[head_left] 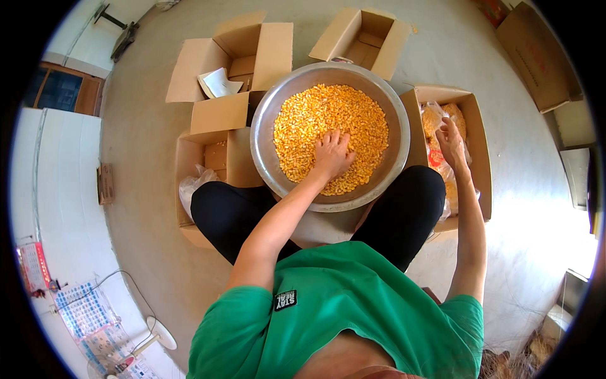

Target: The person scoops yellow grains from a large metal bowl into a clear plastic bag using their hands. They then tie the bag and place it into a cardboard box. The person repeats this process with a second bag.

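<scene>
A wide metal basin (260,151) sits between my knees, filled with loose yellow corn kernels (331,107). My left hand (334,153) rests on the kernels near the basin's middle, palm down with its fingers spread. To the right, my right hand (452,143) is over an open cardboard box (481,161), its fingers bent and apart beside clear plastic bags (434,120) of yellow-orange contents. I see nothing held in it, though whether the fingertips touch a bag is unclear.
Another open box (189,161) by my left knee holds a clear plastic bag (194,184). Beyond the basin stand two open boxes, the left one (271,57) with a pale curved piece (221,83), the other (365,38) further right. A large carton (536,57) leans at far right.
</scene>
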Demonstrator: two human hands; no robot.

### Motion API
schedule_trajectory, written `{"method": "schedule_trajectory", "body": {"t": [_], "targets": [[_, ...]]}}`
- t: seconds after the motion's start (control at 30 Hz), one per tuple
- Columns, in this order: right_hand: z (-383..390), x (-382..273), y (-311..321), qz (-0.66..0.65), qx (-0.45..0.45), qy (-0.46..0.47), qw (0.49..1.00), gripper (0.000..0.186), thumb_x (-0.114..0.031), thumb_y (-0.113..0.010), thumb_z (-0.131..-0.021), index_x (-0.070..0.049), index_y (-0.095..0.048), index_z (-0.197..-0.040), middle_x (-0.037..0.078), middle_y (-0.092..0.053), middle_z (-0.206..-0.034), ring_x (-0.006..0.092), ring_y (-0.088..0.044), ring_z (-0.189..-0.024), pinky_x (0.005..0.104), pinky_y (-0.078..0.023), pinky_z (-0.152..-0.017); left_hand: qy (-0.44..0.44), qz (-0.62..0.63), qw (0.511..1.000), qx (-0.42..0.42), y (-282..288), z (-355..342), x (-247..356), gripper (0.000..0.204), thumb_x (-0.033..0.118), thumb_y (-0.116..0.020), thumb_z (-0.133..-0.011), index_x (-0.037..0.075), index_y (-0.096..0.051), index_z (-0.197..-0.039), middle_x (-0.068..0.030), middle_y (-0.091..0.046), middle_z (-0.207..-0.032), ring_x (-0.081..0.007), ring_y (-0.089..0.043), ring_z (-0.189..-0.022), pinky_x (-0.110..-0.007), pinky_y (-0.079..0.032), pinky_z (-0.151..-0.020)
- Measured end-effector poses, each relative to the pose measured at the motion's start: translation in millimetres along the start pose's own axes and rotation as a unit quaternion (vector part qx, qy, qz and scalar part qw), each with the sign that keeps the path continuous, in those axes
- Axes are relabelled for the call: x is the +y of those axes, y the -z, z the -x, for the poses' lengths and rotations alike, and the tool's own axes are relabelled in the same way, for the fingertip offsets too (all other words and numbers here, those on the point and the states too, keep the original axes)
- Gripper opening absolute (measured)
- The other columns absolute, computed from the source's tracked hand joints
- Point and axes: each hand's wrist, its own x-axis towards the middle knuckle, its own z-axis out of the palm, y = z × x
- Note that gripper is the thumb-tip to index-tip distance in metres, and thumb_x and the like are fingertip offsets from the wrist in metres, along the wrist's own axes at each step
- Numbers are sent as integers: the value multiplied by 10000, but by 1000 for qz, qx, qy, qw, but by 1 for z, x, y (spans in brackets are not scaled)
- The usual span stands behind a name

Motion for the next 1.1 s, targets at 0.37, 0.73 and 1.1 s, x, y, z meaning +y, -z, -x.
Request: {"method": "schedule_trajectory", "body": {"t": [0.37, 0.73, 1.1], "targets": [[-61, -168, -58, -41, -184, 198, 962, 284, -218, -553, -895, -24, -625, -1089, 191, -676, -989, 325, -644, -930, 375, -493, -836, 112, 61, 949, 289, 24, -38, -99, 435, 291, -591, -872, 39, -521, -1219, -201, -486, -1311, -373, -430, -1237, -533, -348, -991], [-100, -156, -213, 78, -198, 296, 931, 387, -205, -569, -866, -113, -560, -1242, 140, -539, -1220, 344, -488, -1151, 486, -380, -985, 135, 56, 955, 257, 1, -67, -117, 447, 344, -570, -882, 89, -521, -1246, -138, -519, -1254, -337, -460, -1164, -497, -360, -961], [-91, -133, -241, -49, -262, 277, 923, 326, -208, -631, -838, -91, -651, -1142, 169, -605, -1117, 354, -555, -1072, 440, -432, -943, 101, 67, 967, 223, -9, -73, -103, 341, 359, -565, -873, 140, -631, -1126, -109, -558, -1102, -314, -497, -1050, -483, -398, -888]]}}
